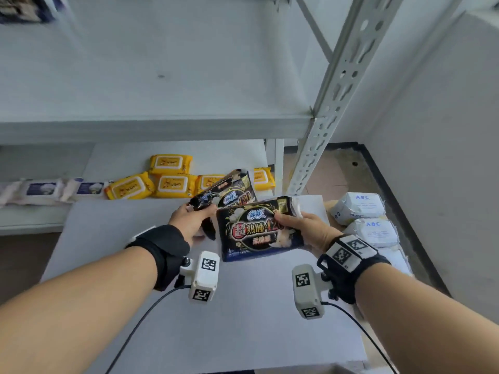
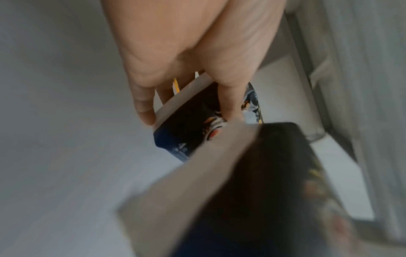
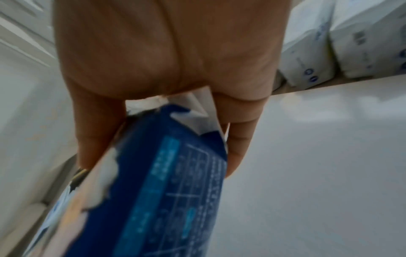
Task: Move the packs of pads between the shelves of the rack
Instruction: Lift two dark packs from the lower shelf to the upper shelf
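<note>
Both hands are loaded: the left hand (image 1: 189,221) grasps one dark pack of pads (image 1: 229,194) by its near end, thumb on top and fingers (image 2: 144,106) underneath, while the right hand (image 1: 307,228) pinches a second dark pack (image 1: 259,230) along its right edge. Each pack hangs in the air above the pale lower shelf (image 1: 108,238), the left one slightly farther back and partly hidden behind the right one, the two just beside each other and perhaps brushing.

To do this carry well, I would keep each pack level, firm up the right hand's edge pinch since the soft wrapper could slip or sag, and separate the packs before raising them toward the upper shelf (image 1: 162,125).

Yellow wipes packs (image 1: 172,183) lie in a cluster at the back of the lowest level, with white-and-blue packs (image 1: 43,188) to their left. White packs marked ABC (image 1: 361,206) are stacked to the right. Nearest obstacles look to be the upper shelf's front lip and the perforated upright post (image 1: 334,103) on the right, so the right hand needs to swing inside it.
</note>
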`<state>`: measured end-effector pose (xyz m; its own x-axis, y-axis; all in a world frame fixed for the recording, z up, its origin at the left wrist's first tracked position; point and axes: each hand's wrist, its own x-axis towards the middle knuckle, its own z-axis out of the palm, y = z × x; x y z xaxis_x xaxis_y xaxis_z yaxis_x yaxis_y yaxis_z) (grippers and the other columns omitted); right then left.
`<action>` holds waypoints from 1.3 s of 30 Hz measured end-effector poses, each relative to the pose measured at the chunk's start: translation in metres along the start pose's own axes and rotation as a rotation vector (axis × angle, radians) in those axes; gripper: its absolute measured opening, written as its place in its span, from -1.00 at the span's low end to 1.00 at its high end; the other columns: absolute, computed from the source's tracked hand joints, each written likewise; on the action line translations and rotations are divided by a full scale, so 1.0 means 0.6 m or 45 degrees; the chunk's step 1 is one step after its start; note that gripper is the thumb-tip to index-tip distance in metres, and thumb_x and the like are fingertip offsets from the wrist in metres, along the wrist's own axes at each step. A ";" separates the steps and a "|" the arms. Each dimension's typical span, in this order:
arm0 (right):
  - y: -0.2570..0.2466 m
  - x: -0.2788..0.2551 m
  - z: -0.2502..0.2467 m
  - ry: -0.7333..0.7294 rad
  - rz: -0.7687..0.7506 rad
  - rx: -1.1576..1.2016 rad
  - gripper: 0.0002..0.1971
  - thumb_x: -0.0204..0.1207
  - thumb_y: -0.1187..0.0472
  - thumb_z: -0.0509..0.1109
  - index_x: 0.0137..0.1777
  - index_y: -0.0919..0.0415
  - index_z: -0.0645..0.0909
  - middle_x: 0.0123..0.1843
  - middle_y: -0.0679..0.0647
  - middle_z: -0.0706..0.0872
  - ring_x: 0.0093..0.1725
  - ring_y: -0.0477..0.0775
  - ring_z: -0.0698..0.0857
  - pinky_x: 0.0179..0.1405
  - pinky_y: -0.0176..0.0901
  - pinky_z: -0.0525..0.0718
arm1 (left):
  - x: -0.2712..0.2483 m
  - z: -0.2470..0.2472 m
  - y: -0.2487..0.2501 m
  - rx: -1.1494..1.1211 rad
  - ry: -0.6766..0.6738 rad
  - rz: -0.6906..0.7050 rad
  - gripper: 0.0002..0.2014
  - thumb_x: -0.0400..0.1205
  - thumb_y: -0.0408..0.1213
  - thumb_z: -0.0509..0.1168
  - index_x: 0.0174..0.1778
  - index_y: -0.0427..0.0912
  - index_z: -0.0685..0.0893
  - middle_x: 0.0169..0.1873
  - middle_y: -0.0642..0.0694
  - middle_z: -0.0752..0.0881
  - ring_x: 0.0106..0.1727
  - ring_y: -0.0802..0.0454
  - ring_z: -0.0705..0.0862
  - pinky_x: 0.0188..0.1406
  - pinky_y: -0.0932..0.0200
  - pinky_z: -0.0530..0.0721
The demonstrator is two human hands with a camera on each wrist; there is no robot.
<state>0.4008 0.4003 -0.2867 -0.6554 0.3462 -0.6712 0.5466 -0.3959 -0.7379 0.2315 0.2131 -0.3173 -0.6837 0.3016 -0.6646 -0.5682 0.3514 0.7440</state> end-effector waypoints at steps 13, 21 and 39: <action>-0.231 -0.137 0.288 -0.366 -0.319 0.117 -0.55 0.46 0.01 0.40 0.23 0.31 0.63 0.13 0.29 0.77 0.03 0.26 0.74 0.23 0.16 0.66 | -0.232 -0.271 0.140 -0.492 0.146 0.268 -0.71 0.50 -0.01 0.43 0.03 -0.11 0.70 -0.09 -0.15 0.80 -0.07 -0.08 0.75 -0.32 0.06 0.75; -0.298 -0.186 0.488 -0.560 -0.385 0.231 -0.58 0.57 -0.04 0.31 0.27 0.25 0.56 0.15 0.23 0.72 -0.08 0.14 0.74 -0.11 -0.03 0.75 | -0.311 -0.437 0.213 -0.693 0.347 0.461 -0.47 0.57 0.01 0.35 0.32 -0.32 0.55 0.18 -0.32 0.71 0.11 -0.24 0.70 -0.20 -0.03 0.71; -0.313 -0.159 0.851 -0.187 -0.488 0.395 -0.54 0.49 -0.11 0.37 0.18 0.25 0.55 0.10 0.19 0.76 -0.06 0.12 0.76 -0.30 -0.05 0.75 | -0.215 -0.834 0.360 -0.144 0.251 0.487 -0.66 0.46 0.08 0.45 -0.20 -0.12 0.57 -0.15 -0.13 0.66 -0.22 0.01 0.53 -0.34 0.22 0.45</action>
<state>0.0948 0.0073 -0.0485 -0.8571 0.4015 -0.3229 0.0866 -0.5056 -0.8584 -0.0322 -0.1931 -0.0365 -0.9224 0.2125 -0.3226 -0.2967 0.1452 0.9439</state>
